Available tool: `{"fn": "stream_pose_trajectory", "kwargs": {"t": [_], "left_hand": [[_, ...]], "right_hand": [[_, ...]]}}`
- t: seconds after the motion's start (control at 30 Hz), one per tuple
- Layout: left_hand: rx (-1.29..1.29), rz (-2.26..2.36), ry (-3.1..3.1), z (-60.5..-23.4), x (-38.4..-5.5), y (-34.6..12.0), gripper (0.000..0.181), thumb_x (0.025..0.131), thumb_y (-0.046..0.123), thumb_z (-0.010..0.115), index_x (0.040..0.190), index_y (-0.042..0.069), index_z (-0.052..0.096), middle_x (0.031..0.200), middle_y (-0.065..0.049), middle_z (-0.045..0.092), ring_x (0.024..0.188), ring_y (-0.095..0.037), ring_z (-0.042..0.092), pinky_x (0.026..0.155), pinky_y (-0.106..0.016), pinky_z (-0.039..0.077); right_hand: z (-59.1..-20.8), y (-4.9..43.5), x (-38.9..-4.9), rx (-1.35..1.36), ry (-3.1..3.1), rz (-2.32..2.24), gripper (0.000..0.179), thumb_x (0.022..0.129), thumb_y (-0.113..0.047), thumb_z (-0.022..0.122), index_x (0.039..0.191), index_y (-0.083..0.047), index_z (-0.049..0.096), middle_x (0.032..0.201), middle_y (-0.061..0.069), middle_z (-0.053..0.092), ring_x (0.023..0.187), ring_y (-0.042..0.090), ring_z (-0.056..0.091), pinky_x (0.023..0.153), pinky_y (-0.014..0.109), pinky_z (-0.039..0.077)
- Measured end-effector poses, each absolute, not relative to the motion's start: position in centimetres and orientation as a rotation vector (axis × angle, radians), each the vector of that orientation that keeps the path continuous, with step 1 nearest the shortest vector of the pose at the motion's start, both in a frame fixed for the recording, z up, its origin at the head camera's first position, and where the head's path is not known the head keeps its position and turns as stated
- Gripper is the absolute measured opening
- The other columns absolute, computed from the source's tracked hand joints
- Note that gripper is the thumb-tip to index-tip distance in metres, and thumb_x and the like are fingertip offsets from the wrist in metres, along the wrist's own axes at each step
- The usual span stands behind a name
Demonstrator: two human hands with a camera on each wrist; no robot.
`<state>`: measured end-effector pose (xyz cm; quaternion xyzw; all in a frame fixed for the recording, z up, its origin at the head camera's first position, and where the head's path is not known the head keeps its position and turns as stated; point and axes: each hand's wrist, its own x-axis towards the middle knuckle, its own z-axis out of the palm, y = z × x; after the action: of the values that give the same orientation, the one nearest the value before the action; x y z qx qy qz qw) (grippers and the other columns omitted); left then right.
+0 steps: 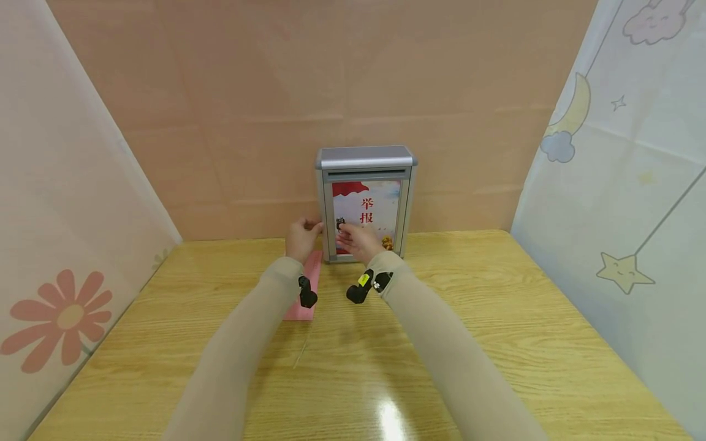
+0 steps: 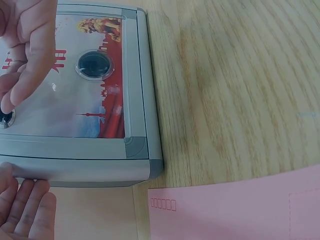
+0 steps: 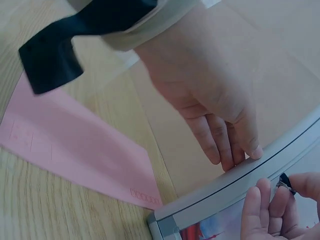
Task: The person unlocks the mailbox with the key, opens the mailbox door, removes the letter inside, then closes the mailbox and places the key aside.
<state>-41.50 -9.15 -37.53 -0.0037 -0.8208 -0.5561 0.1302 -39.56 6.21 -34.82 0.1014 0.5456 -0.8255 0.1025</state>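
Note:
A grey metal letter box (image 1: 366,158), with a slot near its top and a printed poster on its front, stands upright against the back wall. My right hand (image 1: 361,242) is at the left part of its front. Thumb and fingers there pinch a small black and silver key (image 3: 285,183) at the round lock (image 2: 6,119). My left hand (image 1: 302,239) is at the box's left side, its fairly straight fingers (image 2: 37,207) touching the side wall. Under the left wrist lies a pink envelope (image 1: 298,311), partly hidden by the sleeve.
The wooden table (image 1: 138,343) carries the box at its back edge. A tan sheet (image 1: 248,92) hangs behind, and pale patterned sheets (image 1: 623,202) close off both sides. A round dark window (image 2: 95,65) sits low on the box front.

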Motion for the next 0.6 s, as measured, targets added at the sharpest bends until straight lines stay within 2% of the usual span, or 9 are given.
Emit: {"fn": "stream_pose_trajectory", "kwargs": {"t": [0.13,0.3,0.6], "left_hand": [[-0.009,-1.62,-2.378,-37.59,-41.53,-9.11,0.025,0.094,0.024,0.064,0.106,0.002,0.065,0.103,-0.016,0.067,0.098,-0.029,0.063,0.088,-0.042,0.05],[-0.009,-1.619,-2.378,-37.62,-41.61,-9.08,0.025,0.094,0.024,0.064,0.105,0.001,0.065,0.102,-0.016,0.067,0.098,-0.029,0.063,0.088,-0.042,0.05],[-0.011,-1.633,-2.385,-37.61,-41.65,-9.06,0.026,0.095,0.023,0.063,0.108,0.001,0.065,0.104,-0.016,0.066,0.098,-0.028,0.062,0.09,-0.042,0.05]], "right_hand": [[-34.82,6.11,-39.53,0.285,1.66,-2.427,0.016,0.095,-0.007,0.058,0.107,0.003,0.062,0.088,0.01,0.058,0.088,0.021,0.062,0.097,0.037,0.049],[-34.79,6.17,-39.56,0.327,1.556,-2.446,0.013,0.097,-0.01,0.057,0.104,0.0,0.06,0.092,0.009,0.057,0.094,0.021,0.06,0.098,0.034,0.049],[-35.07,6.23,-40.0,0.279,1.628,-2.398,0.02,0.098,-0.01,0.056,0.111,0.003,0.059,0.093,0.009,0.056,0.097,0.021,0.06,0.098,0.034,0.048]]}}
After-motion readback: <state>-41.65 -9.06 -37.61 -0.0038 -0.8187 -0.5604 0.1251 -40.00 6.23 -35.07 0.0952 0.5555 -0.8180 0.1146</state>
